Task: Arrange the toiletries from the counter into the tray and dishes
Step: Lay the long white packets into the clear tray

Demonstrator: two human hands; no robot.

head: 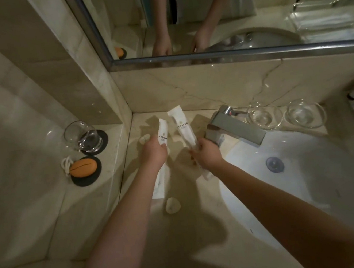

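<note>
over the marble counter (196,230), just left of the sink (308,174), two bare hands each hold a long white packet; the left hand (153,153) is curled around the left packet (163,131), fingers pressed together on its middle, the printed upper end standing up past the knuckles and the lower end running down under the wrist; the right hand (207,152) pinches the right packet (181,124) near its lower part between thumb and fingers, and the packet leans up and to the left, its top end the higher of the two; the packets stand near each other, apart, both lifted off the counter; below the left forearm a small pale round piece (172,204) lies on the counter, and another small pale piece (144,138) lies just beyond the left hand; the tap (232,128) juts over the sink just right of the right hand; behind it, along the back wall, two clear glass dishes (262,115) (306,113) sit side by side; on the raised ledge to the left a glass (82,134) stands on a dark coaster (104,142), and nearer, an orange soap (83,167) with a white cord rests on a second dark coaster (86,179); the mirror (223,7) above shows both arms reflected.
</note>
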